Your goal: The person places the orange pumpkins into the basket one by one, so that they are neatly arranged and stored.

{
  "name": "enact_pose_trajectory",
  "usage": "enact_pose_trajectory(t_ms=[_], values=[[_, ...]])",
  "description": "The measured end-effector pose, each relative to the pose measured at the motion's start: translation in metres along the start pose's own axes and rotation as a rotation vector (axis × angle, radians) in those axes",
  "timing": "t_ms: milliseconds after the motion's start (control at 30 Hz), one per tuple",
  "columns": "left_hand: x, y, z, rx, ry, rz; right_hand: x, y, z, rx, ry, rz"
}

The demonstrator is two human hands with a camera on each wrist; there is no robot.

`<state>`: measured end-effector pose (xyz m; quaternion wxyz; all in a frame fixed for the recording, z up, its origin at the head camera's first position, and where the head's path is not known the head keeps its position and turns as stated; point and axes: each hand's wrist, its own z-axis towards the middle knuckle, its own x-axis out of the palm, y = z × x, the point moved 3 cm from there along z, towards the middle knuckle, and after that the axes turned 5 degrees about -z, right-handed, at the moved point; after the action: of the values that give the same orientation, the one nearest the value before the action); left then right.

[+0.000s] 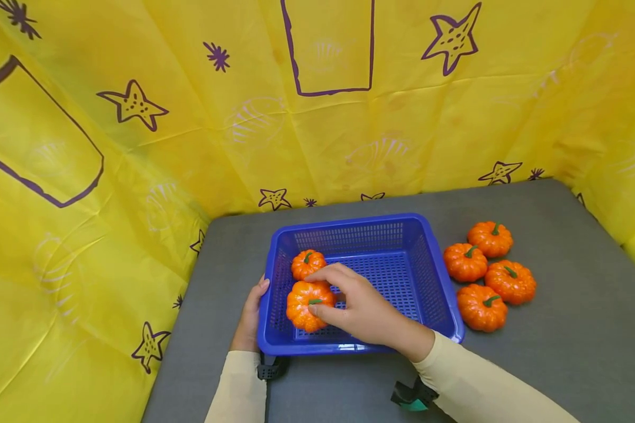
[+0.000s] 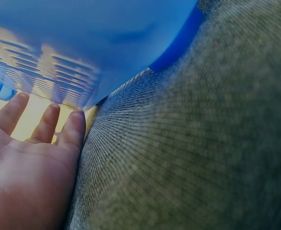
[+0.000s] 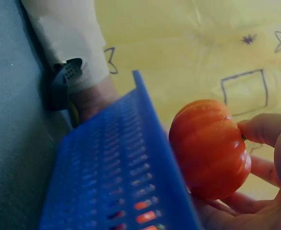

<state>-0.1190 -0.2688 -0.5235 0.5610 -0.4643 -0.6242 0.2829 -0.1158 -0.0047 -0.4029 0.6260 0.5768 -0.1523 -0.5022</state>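
Observation:
My right hand (image 1: pixel 367 308) holds a small orange pumpkin (image 1: pixel 303 306), its thumb by the green stem and its fingers around the side. In the right wrist view the held pumpkin (image 3: pixel 209 148) shows above the rim of a blue plastic basket (image 3: pixel 106 167). A second pumpkin (image 1: pixel 308 264) lies in the basket's far left corner. Outside the basket's left wall is my left hand (image 1: pixel 253 311), a fingertip at the rim. The left wrist view shows that left hand (image 2: pixel 35 167) with extended fingers touching the slotted outer wall (image 2: pixel 68 72) from below the rim.
Several pumpkins (image 1: pixel 510 283) sit in a cluster on the grey tabletop (image 1: pixel 577 329), right of the basket. Yellow cloth (image 1: pixel 317 141) with purple starfish drawings hangs behind and along the sides of the table.

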Motion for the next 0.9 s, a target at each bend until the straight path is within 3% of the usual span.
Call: enact_pose_trajectory(t_ms=[233, 467, 900], values=[[0.002, -0.001, -0.001, -0.005, 0.001, 0.002, 0.020, -0.004, 0.008, 0.025, 0.022, -0.056], [0.004, -0.004, -0.001, 0.005, 0.029, 0.005, 0.035, -0.013, 0.009, 0.038, 0.047, -0.179], [0.002, -0.001, 0.000, -0.002, 0.002, 0.008, 0.042, -0.016, 0.008, 0.121, 0.089, -0.287]])
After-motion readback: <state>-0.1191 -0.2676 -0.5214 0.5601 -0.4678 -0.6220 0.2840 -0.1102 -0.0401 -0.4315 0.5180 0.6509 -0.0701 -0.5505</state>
